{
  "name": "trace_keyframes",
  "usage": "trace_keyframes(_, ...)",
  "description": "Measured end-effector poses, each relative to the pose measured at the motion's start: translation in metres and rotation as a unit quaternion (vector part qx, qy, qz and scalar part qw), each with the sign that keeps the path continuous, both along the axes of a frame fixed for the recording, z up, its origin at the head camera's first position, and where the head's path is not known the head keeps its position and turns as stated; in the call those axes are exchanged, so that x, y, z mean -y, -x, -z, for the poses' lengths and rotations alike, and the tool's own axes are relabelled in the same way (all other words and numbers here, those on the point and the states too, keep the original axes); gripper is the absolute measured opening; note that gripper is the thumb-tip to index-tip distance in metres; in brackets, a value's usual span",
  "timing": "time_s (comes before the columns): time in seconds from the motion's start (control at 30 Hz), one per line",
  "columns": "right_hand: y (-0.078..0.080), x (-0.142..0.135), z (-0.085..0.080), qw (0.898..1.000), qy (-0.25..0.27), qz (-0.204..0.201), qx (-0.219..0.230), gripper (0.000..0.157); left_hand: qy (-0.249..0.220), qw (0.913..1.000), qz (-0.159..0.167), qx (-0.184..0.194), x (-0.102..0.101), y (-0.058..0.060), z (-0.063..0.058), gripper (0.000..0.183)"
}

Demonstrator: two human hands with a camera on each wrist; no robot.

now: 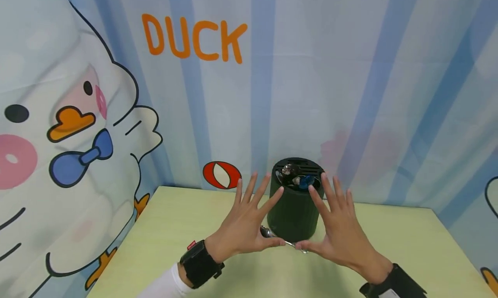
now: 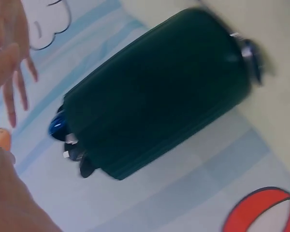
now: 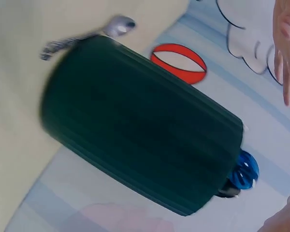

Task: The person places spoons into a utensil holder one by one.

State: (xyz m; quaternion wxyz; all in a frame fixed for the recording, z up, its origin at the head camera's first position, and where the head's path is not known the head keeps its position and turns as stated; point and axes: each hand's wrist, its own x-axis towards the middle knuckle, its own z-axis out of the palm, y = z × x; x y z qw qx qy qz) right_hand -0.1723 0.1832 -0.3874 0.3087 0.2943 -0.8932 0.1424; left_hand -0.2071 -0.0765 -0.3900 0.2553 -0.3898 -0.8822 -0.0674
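Note:
A dark green utensil holder (image 1: 292, 216) stands upright on the table. Out of its top show a spoon bowl (image 1: 290, 170) and a shiny blue utensil end (image 3: 245, 170). A metal spoon (image 3: 117, 27) with a patterned handle lies on the table before the holder's base. My left hand (image 1: 245, 224) is spread in front of the holder's left side, fingers straight, holding nothing. On the other side my right hand (image 1: 340, 229) mirrors it with spread fingers and holds nothing. In the head view both thumbs point inward and overlap the spoon's handle end.
The pale yellow table (image 1: 194, 220) runs back to a hanging cloth (image 1: 303, 73) with blue stripes, a printed duck and orange letters. The holder is close to the table's back edge. Black bands (image 1: 200, 263) wrap both wrists.

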Motion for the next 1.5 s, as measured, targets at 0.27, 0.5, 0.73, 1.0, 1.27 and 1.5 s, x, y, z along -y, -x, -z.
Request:
trace_keyframes(0.27, -0.019, 0.005, 0.049, 0.992, -0.072, 0.014, 0.105, 0.120, 0.092, 0.9937, 0.005, 0.064, 0.012, -0.001, 0.046, 0.110)
trace_keyframes(0.5, -0.020, 0.009, 0.088, 0.961, -0.098, 0.015, 0.259, 0.118, 0.153, 0.9791, 0.026, 0.131, 0.008, 0.009, 0.080, 0.112)
trace_keyframes(0.73, -0.011, 0.010, 0.116, 0.935, -0.096, -0.016, 0.341, 0.117, 0.176, 0.9577, 0.031, 0.226, 0.008, 0.020, 0.101, 0.110)
trace_keyframes(1.0, -0.005, 0.013, 0.128, 0.930, -0.111, -0.009, 0.351, 0.117, 0.190, 0.9468, 0.022, 0.259, 0.006, 0.031, 0.108, 0.105)
trace_keyframes(1.27, -0.002, 0.013, 0.132, 0.928, -0.115, -0.012, 0.354, 0.111, 0.193, 0.9470, 0.041, 0.253, 0.001, 0.036, 0.109, 0.092)
trace_keyframes(1.5, 0.002, 0.023, 0.128, 0.928, -0.127, 0.016, 0.350, 0.082, 0.209, 0.9618, 0.035, 0.173, -0.004, 0.035, 0.115, 0.062)
